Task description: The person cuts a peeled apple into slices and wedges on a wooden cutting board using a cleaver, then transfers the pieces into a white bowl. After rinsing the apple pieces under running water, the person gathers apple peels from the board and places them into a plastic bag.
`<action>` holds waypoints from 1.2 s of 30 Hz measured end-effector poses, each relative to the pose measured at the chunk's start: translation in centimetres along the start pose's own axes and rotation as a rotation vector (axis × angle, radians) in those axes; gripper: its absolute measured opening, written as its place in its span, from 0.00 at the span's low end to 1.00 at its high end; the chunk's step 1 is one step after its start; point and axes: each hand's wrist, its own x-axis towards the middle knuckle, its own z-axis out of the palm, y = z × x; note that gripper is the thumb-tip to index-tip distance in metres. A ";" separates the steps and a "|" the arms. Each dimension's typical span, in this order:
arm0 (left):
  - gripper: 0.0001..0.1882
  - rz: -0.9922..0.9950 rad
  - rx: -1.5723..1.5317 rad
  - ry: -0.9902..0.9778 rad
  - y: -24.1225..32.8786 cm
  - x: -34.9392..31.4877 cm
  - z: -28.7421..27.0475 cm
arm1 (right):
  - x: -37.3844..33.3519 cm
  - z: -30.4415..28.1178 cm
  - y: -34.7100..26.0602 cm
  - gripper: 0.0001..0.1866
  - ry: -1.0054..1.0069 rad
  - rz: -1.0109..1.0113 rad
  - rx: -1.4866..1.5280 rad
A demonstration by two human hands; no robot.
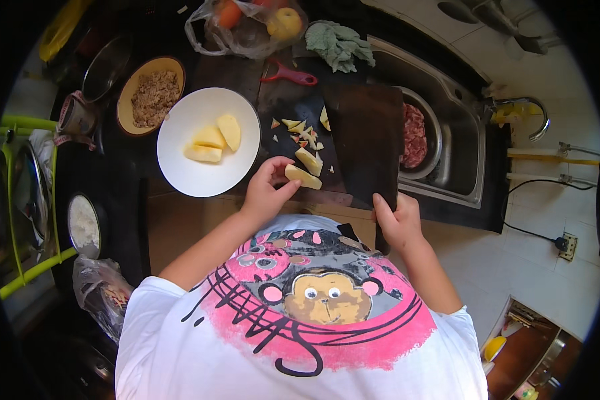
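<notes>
My left hand (268, 190) pinches a peeled apple wedge (304, 177) between thumb and fingers, low over the dark work surface. My right hand (401, 219) is wrapped round the handle of a broad, dark cleaver (365, 137), whose blade lies flat-on to the view, right of the wedge. Another cut apple piece (309, 161) rests just beyond the held one. Farther back are scattered small apple scraps (300, 130), some with red peel. To the left stands a white bowl (173, 167) with several peeled apple wedges (210, 137) inside.
A pink peeler (291, 75), a bag of fruit (247, 27) and a green cloth (340, 47) lie at the back. On the right is a steel sink (457, 133) holding a bowl of raw meat (415, 137). Ground meat (155, 99) sits in a yellow bowl at left.
</notes>
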 end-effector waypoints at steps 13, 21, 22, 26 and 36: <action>0.17 -0.430 -0.388 -0.005 8.0 2.6 1.2 | -1.2 -1.3 -3.2 0.27 0.181 -0.853 -0.452; 0.17 -0.548 -0.407 0.070 9.6 2.3 1.4 | -1.8 -1.0 -4.0 0.26 0.254 -0.880 -0.485; 0.17 -0.517 -0.378 0.053 10.1 2.0 1.5 | -1.7 -1.0 -3.9 0.26 0.252 -0.875 -0.488; 0.17 -0.461 -0.451 -0.101 10.0 1.2 0.7 | -1.9 -0.6 -3.7 0.27 0.252 -0.860 -0.514; 0.17 0.117 0.390 -0.195 9.2 0.6 0.5 | -1.5 0.5 -2.8 0.29 0.277 -0.788 -0.452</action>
